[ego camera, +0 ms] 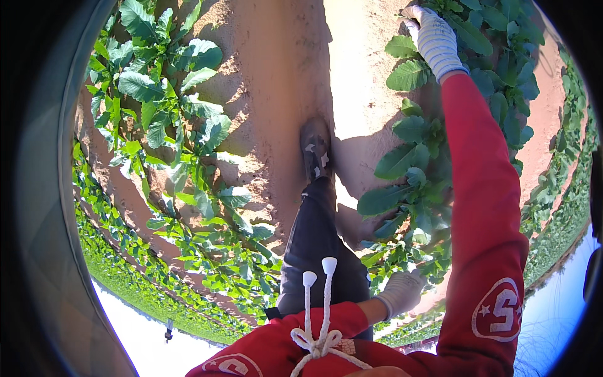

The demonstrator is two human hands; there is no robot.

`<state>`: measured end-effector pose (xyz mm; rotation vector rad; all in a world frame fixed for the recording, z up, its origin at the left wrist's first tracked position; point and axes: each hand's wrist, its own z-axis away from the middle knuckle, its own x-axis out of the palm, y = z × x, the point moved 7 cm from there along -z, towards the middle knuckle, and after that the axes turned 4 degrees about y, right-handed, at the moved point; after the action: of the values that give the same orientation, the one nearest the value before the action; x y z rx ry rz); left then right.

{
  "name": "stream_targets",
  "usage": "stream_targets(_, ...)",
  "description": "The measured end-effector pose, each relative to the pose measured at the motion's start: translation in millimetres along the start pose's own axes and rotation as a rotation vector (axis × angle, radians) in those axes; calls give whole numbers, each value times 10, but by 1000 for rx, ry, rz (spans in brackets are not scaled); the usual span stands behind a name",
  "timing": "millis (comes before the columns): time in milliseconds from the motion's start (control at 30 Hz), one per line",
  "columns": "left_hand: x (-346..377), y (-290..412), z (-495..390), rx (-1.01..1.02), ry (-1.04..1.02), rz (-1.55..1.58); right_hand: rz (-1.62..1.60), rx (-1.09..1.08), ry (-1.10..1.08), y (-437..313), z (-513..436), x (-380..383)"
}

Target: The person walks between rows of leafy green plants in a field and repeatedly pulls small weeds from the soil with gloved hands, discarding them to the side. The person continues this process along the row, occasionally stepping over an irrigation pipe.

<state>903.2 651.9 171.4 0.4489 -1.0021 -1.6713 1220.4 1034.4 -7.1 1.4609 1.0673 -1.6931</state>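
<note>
My right hand [432, 40], in a white ribbed work glove that bears writing, reaches far forward to the right-hand row of broad-leaved green plants [414, 162]. Its fingers are bent beside the leaves, and a bit of green shows at the fingertips. Whether they grip it is unclear. Close to my body, my left hand [403, 293] in a matching glove is held low across to the right, near the leaves of the same row. Its fingers look curled, but what is inside them is hidden.
A sandy furrow [282, 89] runs between that row and another leafy row [160, 94] on the left. My dark boot [316, 146] stands in the furrow. White drawstrings [318, 325] hang from my red top. Further crop rows [560, 179] curve away. A distant figure [168, 331] shows at lower left.
</note>
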Motion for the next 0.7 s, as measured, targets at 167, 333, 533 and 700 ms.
stream_targets(167, -135, -203, 27, -48, 70, -18, -185, 28, 88, -735, 335, -548)
stream_targets(333, -309, -459, 117, -166, -2, -9, -772, 18, -416, -1485, 1781, -382)
stream_targets(533, -399, -470, 151, -168, -31, 13, -187, 400, -252, -569, 2631, -348)
stream_targets(700, -461, -706, 231, -267, 8, -3, -111, 465, -87, -519, 2613, -363)
